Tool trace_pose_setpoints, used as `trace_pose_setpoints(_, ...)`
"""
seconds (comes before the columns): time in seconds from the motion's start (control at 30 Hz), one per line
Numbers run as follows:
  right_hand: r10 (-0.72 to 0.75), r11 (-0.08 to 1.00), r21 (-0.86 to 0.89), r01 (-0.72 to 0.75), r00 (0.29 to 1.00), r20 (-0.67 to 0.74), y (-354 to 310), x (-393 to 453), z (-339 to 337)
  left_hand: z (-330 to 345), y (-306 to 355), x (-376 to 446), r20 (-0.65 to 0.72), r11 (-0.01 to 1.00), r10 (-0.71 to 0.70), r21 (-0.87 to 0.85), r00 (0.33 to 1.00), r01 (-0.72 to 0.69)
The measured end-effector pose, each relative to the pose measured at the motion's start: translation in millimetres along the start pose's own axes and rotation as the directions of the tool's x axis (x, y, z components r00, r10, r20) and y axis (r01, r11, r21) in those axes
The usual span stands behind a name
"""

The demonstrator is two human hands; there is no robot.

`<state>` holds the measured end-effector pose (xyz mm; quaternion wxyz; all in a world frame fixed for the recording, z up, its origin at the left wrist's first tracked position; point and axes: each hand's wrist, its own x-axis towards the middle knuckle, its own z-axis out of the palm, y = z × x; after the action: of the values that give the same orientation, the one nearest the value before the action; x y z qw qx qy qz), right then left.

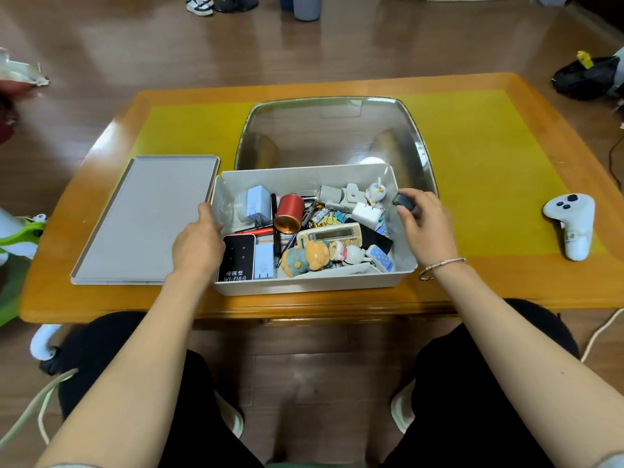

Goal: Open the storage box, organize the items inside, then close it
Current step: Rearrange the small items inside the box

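Wooden and orange-rimmed, the bench (472, 285) carries a yellow mat and the open storage box (304, 285), which sits at the near edge, just in front of a clear glass tray (331, 130). Left of the box, touching its side, lies the grey lid (145, 217), flat and inner face up. Well to the right of the box rests a white controller (570, 228). Inside the box a jumble shows: a red cylinder (288, 211), a black WI-FI device (236, 258) in the near left corner, a cream calculator (329, 235), an orange bear figure (305, 258), white plugs. The left hand (197, 243) grips the box's left wall, thumb inside. The right hand (423, 224), above the box's right wall, pinches a small dark object (403, 201) in its fingertips.
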<state>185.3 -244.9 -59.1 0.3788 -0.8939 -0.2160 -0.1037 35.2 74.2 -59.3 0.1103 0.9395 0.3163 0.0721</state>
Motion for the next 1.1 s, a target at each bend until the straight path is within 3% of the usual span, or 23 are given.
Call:
trace_pose_setpoints(0.37,0.0,0.999,-0.054,0.001,1.0,0.021,-17,-14,7,-5,-11,-12,-0.017,0.996,-0.078,0.034,0.997,0.078)
trace_pose_setpoints(0.47,0.008,0.997,-0.08,-0.008,1.0,-0.004,-18,-17,7,-11,9,-15,-0.184,0.998,-0.057,0.014,0.981,0.06)
trace_pose_setpoints(0.53,0.024,0.992,-0.123,-0.026,1.0,-0.019,-18,-19,7,-16,36,-11,-0.26,0.993,0.076,-0.073,0.963,-0.098)
trace_pose_setpoints(0.67,0.052,0.985,-0.161,-0.055,0.998,-0.025,-18,-19,8,-6,107,-2,-0.102,0.847,0.475,-0.218,0.874,-0.485)
trace_pose_setpoints(0.77,0.063,0.985,-0.159,-0.064,0.998,-0.011,-19,-19,8,16,148,5,0.083,0.755,0.643,-0.236,0.761,-0.612)
trace_pose_setpoints(0.9,0.072,0.988,-0.14,-0.071,0.997,0.002,-19,-19,9,47,178,15,0.253,0.756,0.653,-0.152,0.714,-0.637)
trace_pose_setpoints(1.1,0.081,0.989,-0.128,-0.079,0.997,0.007,-18,-17,9,57,194,14,0.227,0.805,0.587,-0.068,0.777,-0.589)
